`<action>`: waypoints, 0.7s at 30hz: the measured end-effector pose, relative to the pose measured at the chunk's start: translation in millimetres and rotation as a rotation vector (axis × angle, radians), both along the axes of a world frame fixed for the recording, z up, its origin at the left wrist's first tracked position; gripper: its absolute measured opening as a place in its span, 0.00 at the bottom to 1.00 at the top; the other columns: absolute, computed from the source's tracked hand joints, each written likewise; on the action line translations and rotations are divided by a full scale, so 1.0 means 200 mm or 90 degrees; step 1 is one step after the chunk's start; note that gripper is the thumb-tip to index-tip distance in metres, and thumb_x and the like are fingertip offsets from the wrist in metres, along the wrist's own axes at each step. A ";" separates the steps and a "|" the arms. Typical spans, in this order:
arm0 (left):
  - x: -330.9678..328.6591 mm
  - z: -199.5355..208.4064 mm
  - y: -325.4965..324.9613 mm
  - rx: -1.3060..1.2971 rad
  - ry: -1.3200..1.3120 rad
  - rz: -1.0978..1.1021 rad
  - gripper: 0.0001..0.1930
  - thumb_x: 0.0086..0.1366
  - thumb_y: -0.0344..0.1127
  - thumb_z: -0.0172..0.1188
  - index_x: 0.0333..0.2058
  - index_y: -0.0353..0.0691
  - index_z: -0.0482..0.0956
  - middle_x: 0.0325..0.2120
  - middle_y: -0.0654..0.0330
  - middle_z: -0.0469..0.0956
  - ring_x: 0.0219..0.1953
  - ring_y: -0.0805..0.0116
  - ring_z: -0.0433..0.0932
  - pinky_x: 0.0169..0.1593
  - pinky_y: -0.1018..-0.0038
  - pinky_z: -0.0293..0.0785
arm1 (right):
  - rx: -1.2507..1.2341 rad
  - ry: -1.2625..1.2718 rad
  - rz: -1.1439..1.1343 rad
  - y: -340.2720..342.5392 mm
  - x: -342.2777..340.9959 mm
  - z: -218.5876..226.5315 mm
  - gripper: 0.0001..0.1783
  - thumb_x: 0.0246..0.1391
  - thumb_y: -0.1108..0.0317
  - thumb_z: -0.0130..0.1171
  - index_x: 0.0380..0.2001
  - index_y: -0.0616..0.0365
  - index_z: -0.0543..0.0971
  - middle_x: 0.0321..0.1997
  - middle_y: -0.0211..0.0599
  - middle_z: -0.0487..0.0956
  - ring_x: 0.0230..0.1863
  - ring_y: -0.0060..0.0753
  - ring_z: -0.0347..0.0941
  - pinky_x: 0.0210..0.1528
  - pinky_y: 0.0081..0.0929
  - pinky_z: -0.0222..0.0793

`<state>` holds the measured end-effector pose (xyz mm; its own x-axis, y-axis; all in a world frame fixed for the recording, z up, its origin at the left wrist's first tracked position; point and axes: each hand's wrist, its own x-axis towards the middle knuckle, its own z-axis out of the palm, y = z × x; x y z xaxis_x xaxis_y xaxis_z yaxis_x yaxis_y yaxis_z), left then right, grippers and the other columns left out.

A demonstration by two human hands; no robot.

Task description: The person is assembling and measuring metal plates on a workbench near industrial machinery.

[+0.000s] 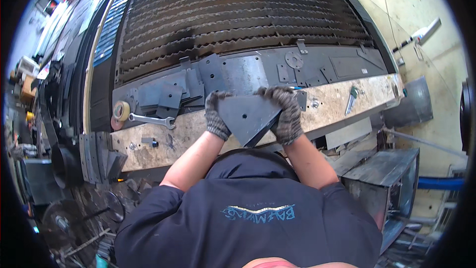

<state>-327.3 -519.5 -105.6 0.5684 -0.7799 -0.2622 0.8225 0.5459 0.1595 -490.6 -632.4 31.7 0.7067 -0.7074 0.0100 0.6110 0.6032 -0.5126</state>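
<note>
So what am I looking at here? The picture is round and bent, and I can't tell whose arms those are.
The camera sits on a person's head and looks down, so its wide lens bends straight edges. The arms are that person's own. Both wear knitted gloves: the left hand and the right hand grip a dark metal plate between them, roughly triangular with a small hole. Below it runs a worn wooden bench. On it lie a wrench, a roll of tape and more cut metal pieces. Behind is a toothed metal grid.

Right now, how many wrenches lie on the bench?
2: one wrench left of the left hand, beside the tape roll; a smaller one far right. Others may be hidden.
</note>
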 end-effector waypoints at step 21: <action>0.05 0.57 0.15 -0.413 0.028 0.132 0.32 0.62 0.63 0.65 0.54 0.44 0.79 0.47 0.61 0.84 0.53 0.57 0.81 0.66 0.53 0.71 | -0.684 0.075 0.173 0.18 0.24 0.68 0.24 0.56 0.70 0.69 0.55 0.64 0.76 0.54 0.43 0.81 0.53 0.36 0.79 0.60 0.32 0.73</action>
